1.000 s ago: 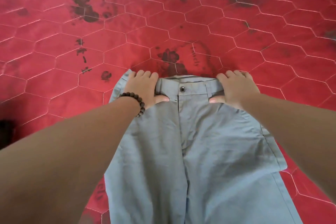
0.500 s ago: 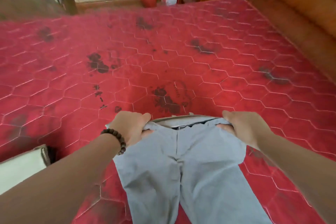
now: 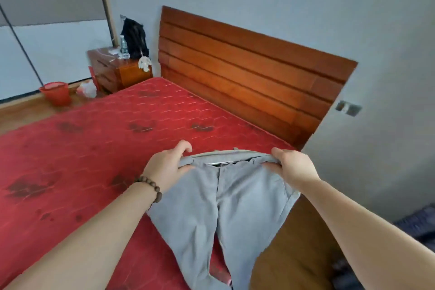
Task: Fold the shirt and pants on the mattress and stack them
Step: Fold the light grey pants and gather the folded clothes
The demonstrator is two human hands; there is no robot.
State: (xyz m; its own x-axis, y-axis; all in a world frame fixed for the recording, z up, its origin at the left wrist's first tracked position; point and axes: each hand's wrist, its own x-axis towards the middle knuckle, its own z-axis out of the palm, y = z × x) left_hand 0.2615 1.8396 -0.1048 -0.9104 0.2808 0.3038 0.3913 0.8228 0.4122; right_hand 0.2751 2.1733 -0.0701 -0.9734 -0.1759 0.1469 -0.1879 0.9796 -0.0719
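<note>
Over the red mattress (image 3: 82, 160), by the headboard (image 3: 247, 73), my left hand (image 3: 164, 167) and right hand (image 3: 294, 167) pinch the waistband corners of the grey pants (image 3: 223, 214), soft, light cloth that I judge hangs limp, best held there.

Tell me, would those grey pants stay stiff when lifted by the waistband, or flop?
Probably floppy: the grey pants hang creased from the left hand and right hand, legs drooping apart. Likely light, since pinching fingers alone carry them. Unlikely to slip; the cloth bunches in the grip.
</note>
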